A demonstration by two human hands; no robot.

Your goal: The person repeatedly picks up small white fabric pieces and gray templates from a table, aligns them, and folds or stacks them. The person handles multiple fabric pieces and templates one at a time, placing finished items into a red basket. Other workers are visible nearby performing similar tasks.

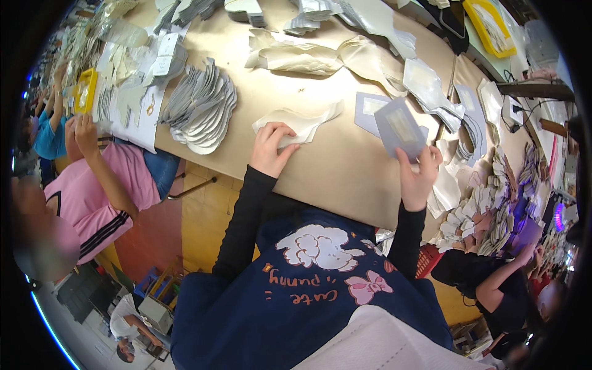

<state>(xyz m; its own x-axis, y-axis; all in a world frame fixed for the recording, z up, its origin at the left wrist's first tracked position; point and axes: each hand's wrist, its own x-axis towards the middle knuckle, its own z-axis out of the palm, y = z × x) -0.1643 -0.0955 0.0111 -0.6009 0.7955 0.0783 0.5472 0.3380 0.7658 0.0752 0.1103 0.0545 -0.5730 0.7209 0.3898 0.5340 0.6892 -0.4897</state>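
My left hand (pixel 270 151) rests on the table with its fingers curled onto a cream cut piece of sheet material (pixel 302 123). The thin piece is slightly wavy, and its far right end lifts into a point. Raised to the right, my right hand (pixel 419 176) pinches the lower edge of a grey flat piece (pixel 394 128) that bears a pale rectangular patch. Behind it, partly covered, a similar grey piece with a light patch (pixel 369 110) lies on the table.
Stacked grey-and-white cut pieces (pixel 203 108) stand at the left. Cream pieces (pixel 308 55) spread along the far side, with more stacked pieces (pixel 431 89) at the right. Many small pieces (pixel 481 213) crowd the right edge. A person in a pink shirt (pixel 102 179) sits at the left.
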